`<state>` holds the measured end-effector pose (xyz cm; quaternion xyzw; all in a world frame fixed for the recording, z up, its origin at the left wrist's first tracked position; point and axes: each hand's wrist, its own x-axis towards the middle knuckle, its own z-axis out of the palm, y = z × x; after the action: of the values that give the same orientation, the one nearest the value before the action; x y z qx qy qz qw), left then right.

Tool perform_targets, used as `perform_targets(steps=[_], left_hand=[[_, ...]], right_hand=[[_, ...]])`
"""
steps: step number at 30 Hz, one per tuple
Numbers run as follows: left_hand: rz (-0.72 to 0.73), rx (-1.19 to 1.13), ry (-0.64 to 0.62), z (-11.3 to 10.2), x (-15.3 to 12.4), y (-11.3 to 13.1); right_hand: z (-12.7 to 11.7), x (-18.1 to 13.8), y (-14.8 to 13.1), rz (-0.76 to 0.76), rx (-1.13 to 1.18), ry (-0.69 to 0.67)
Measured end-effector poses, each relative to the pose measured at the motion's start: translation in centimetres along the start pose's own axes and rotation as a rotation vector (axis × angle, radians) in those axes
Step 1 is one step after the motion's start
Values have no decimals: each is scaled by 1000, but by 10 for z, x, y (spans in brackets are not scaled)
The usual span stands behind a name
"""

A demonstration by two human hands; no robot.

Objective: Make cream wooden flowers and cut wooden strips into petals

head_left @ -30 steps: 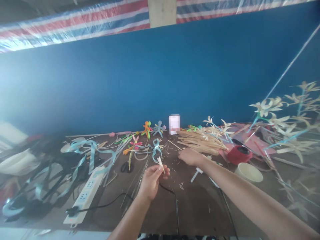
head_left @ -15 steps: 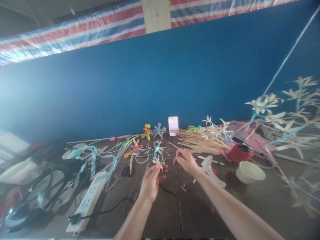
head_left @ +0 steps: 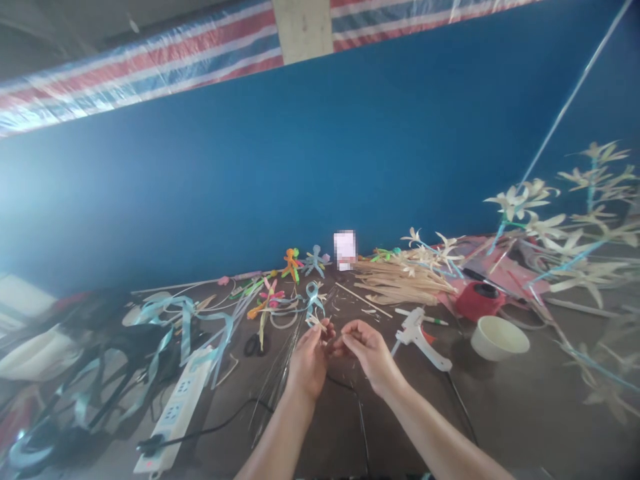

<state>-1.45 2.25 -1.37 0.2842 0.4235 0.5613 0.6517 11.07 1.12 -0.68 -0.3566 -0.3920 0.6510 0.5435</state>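
Note:
My left hand [head_left: 307, 357] is closed in a pinch on a small pale flower [head_left: 315, 321] of thin strips, its petals showing above the fingertips. Close beside it, my right hand [head_left: 367, 352] has thumb and fingers pressed together; what they hold, if anything, is hidden or too small to name. The fingertips of both hands nearly meet. Just behind the flower lies a loop of light blue ribbon [head_left: 313, 291]. A white glue gun [head_left: 421, 341] rests to the right of my right hand.
A thin stick [head_left: 363, 300] and a bundle of dry strips [head_left: 405, 283] lie toward the blue wall [head_left: 320, 153]. At right are a cream bowl [head_left: 500, 340], a red roll [head_left: 480, 301] and pale flower stems [head_left: 575, 250]. A power strip [head_left: 175, 407], scissors [head_left: 257, 343] and cables occupy the left.
My right hand has moved left and slightly down, from near the thin stick to beside my left hand. The glue gun is now fully uncovered. My left hand still holds the flower.

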Motion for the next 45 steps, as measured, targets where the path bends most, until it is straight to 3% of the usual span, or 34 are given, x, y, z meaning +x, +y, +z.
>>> perform_targets(steps=[4, 10, 29, 45], left_hand=[[-24, 20, -27, 3, 0, -1], [-32, 25, -23, 6, -2, -1], [-38, 55, 7, 7, -4, -3], [-11, -13, -89, 14, -9, -2]], right_hand=[[0, 0, 0, -9, -111, -31], [3, -3, 3, -64, -272, 36], [3, -1, 10, -61, -304, 54], [1, -7, 8, -50, -324, 63]])
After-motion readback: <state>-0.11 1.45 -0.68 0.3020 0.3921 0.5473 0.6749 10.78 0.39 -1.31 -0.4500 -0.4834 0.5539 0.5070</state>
